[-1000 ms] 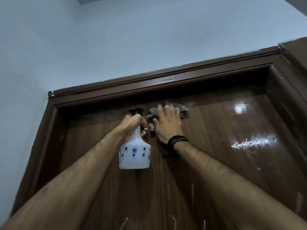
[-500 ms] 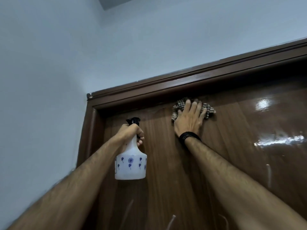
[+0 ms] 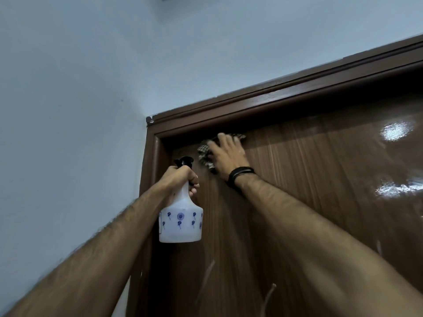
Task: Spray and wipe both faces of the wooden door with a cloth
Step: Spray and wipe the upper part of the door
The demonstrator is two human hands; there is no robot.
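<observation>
The dark brown wooden door with a glossy grained face (image 3: pixel 309 191) looks stiff and fixed in its frame, so it should take firm pressure without giving. Its sheen suggests a slick surface on which spray would run down rather than soak in; pale drip streaks show lower on the panel. The small checked cloth in brown and cream (image 3: pixel 204 156) is soft and limp, judged light, and is best handled with a flat palm spread over it so it does not bunch or slip off the wet wood.

The right hand (image 3: pixel 229 156) does that: its fingers lie fairly straight and spread, pressing the cloth against the door near the top left corner, just under the dark wooden door frame (image 3: pixel 263 104). The cloth pokes out to the left of and above the fingers. A black band sits at that wrist.

The left hand (image 3: pixel 180 179) has its grip curled round the neck of a white plastic spray bottle with blue flower prints and a black trigger head (image 3: pixel 180 223), holding it upright just beside the door, below and left of the cloth. The bottle likely weighs little; its fill level cannot be told.

The pale blue-grey wall (image 3: pixel 80 110) fills the left.
</observation>
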